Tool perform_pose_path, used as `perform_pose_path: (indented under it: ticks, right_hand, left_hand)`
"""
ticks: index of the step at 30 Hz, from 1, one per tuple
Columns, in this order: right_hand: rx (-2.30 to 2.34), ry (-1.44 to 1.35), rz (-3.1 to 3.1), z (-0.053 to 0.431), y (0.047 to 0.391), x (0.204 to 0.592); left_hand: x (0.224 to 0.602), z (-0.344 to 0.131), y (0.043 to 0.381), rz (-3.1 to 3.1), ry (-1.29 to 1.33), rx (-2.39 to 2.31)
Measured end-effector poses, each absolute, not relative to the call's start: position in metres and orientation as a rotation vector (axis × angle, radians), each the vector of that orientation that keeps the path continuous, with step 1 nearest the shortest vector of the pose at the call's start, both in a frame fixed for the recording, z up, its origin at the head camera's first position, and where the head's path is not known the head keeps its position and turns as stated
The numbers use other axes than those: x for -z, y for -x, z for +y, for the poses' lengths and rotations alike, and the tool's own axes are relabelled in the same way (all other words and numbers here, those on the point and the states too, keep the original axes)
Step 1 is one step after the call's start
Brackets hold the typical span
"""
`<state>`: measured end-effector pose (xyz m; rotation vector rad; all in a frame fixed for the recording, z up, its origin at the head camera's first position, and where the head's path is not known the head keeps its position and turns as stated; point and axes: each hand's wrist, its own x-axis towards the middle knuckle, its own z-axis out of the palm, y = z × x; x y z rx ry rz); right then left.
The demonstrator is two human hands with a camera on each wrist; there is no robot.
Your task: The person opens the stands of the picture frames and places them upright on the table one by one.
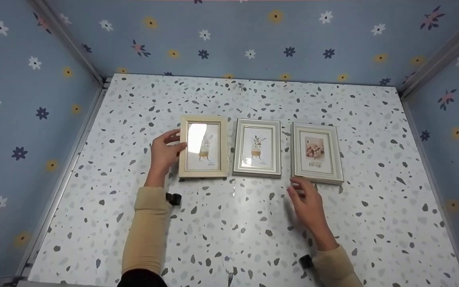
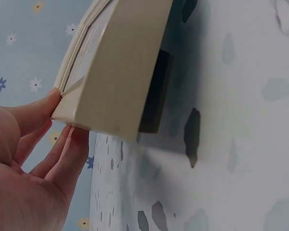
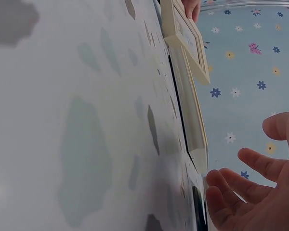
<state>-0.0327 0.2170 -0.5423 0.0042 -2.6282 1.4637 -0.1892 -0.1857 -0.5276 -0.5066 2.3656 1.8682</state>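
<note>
Three picture frames lie in a row in the head view. My left hand (image 1: 165, 151) pinches the left edge of the cream picture frame (image 1: 204, 146) between thumb and fingers. In the left wrist view that cream frame (image 2: 120, 67) is tilted, its near edge raised off the table, with a dark piece showing underneath. To its right is a silver-grey picture frame (image 1: 258, 147) with a plant print. The third, a pale frame (image 1: 317, 153), has a pink flower print. My right hand (image 1: 308, 203), fingers loosely bent and holding nothing, is at this frame's lower left corner.
The frames are on a white speckled table (image 1: 229, 223). Blue flowered panels (image 1: 229, 40) stand behind it and on both sides. Small black pieces (image 1: 173, 199) sit by both sleeve cuffs.
</note>
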Motion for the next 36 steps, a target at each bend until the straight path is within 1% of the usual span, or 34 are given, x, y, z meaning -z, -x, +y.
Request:
perform_pose_path:
  ticks: [18,29,36]
  right_hand:
    - [-1.49,0.011,-2.632,0.214,0.035,0.539]
    - [-1.477,0.019,-2.645,0.213,0.036,0.537]
    - [-1.499,-0.03,-2.612,0.212,0.038,0.539]
  left_hand:
    - [0.511,-0.18,0.169,2.327,0.413,-2.051]
    - [0.499,-0.168,0.155,2.269,0.303,-2.176]
    - [0.497,-0.159,0.146,2.207,0.232,-2.253]
